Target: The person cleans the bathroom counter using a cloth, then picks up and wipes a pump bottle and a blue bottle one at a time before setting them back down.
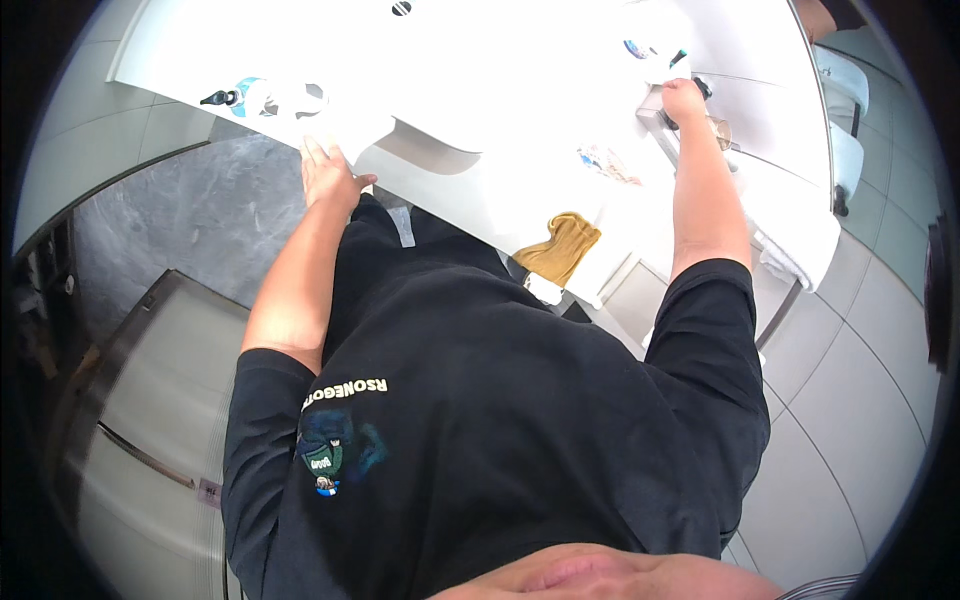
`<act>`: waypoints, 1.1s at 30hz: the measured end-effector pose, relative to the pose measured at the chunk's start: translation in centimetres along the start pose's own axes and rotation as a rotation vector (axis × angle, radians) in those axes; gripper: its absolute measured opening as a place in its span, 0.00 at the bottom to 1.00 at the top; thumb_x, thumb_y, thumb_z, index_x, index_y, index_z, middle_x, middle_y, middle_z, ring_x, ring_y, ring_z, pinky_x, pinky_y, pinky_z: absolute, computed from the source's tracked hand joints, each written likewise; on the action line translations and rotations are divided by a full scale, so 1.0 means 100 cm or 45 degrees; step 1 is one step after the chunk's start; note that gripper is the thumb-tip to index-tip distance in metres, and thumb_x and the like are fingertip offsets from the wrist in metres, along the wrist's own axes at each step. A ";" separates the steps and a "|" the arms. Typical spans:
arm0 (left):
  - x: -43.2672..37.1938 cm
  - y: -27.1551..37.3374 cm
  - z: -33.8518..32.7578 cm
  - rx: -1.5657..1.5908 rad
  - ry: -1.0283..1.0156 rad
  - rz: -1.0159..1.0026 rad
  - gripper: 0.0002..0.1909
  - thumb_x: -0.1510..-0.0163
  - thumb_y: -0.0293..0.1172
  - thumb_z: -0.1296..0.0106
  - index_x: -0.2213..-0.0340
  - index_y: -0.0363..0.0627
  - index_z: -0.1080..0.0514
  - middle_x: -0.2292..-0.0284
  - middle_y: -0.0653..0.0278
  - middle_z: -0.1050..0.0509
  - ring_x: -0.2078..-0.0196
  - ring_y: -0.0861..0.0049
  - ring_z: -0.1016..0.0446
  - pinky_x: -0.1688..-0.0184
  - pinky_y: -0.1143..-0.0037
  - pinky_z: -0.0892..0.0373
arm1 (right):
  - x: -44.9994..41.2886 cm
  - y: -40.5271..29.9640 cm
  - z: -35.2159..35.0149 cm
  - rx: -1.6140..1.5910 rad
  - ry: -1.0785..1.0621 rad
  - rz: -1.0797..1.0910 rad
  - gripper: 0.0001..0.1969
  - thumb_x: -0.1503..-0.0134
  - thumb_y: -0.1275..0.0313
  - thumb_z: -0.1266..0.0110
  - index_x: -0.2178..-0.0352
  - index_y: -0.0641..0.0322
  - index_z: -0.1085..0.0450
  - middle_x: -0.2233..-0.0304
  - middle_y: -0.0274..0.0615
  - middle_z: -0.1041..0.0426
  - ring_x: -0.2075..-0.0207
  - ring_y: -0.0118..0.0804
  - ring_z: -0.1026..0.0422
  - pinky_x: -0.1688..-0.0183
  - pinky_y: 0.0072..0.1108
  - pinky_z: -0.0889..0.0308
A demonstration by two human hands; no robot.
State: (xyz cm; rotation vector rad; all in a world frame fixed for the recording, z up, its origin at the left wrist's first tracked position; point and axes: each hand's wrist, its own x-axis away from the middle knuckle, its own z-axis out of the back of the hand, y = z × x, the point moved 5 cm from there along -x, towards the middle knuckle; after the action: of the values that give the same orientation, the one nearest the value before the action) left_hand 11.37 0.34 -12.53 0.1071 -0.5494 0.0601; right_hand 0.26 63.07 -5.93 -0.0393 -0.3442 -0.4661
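My left hand [330,174] rests on the front edge of the white washbasin counter [450,191], fingers fairly straight and thumb apart, with nothing seen in it. Just beyond it stand a blue-and-white pump bottle [251,97] with a black pump and a white item too glared to name. My right hand [684,101] reaches to the counter's far right side with its fingers curled, beside a small white container [664,69] and a green-and-black item [678,58]. Whether it grips anything cannot be told. A mustard-coloured cloth [566,247] lies on the counter's near right edge.
A crumpled clear packet [607,165] lies on the counter. A grey box [660,124] and a brownish glass [720,131] stand by the right wall. A white towel [795,240] hangs on a rail at right. A mirror lines that wall. A grey cabinet [172,375] stands at left.
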 end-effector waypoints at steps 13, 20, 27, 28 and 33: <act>-0.012 -0.010 -0.014 -0.263 -0.060 -0.072 0.55 0.54 0.53 0.36 0.38 0.31 0.52 0.37 0.28 0.60 0.32 0.42 0.61 0.32 0.62 0.55 | 0.048 -0.022 -0.017 -0.079 -0.012 0.163 0.21 0.48 0.60 0.48 0.56 0.61 0.24 0.54 0.53 0.25 0.50 0.51 0.27 0.45 0.31 0.35; -0.003 -0.001 -0.003 -0.095 -0.119 0.037 0.51 0.52 0.47 0.36 0.37 0.35 0.52 0.35 0.35 0.63 0.30 0.48 0.64 0.31 0.64 0.58 | 0.088 -0.029 -0.028 -0.146 -0.130 0.196 0.22 0.49 0.60 0.49 0.56 0.60 0.24 0.53 0.55 0.26 0.49 0.51 0.28 0.44 0.31 0.35; -0.003 0.001 0.001 -0.063 -0.135 0.015 0.54 0.53 0.50 0.36 0.36 0.35 0.54 0.34 0.37 0.65 0.30 0.50 0.65 0.31 0.64 0.59 | 0.095 -0.047 -0.002 -0.130 -0.079 0.198 0.21 0.48 0.60 0.48 0.56 0.60 0.24 0.52 0.54 0.26 0.50 0.51 0.27 0.44 0.31 0.35; -0.002 0.000 0.001 -0.057 -0.134 0.029 0.54 0.53 0.50 0.36 0.36 0.35 0.54 0.34 0.37 0.65 0.30 0.50 0.65 0.31 0.64 0.59 | 0.096 -0.054 0.005 -0.068 -0.058 0.219 0.22 0.48 0.61 0.48 0.54 0.60 0.25 0.52 0.54 0.26 0.49 0.51 0.28 0.45 0.32 0.35; 0.000 0.000 0.005 -0.010 -0.130 0.032 0.57 0.56 0.53 0.34 0.36 0.34 0.53 0.34 0.36 0.64 0.30 0.49 0.65 0.31 0.63 0.58 | 0.166 -0.190 0.078 -0.408 0.140 0.611 0.23 0.48 0.67 0.45 0.50 0.62 0.31 0.58 0.48 0.24 0.62 0.43 0.24 0.55 0.28 0.30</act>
State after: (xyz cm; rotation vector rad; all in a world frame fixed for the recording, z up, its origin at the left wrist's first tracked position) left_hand 11.09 0.32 -12.13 0.0962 -0.6526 0.0770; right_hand 3.18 39.80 6.13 -0.3978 -0.1408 -0.0430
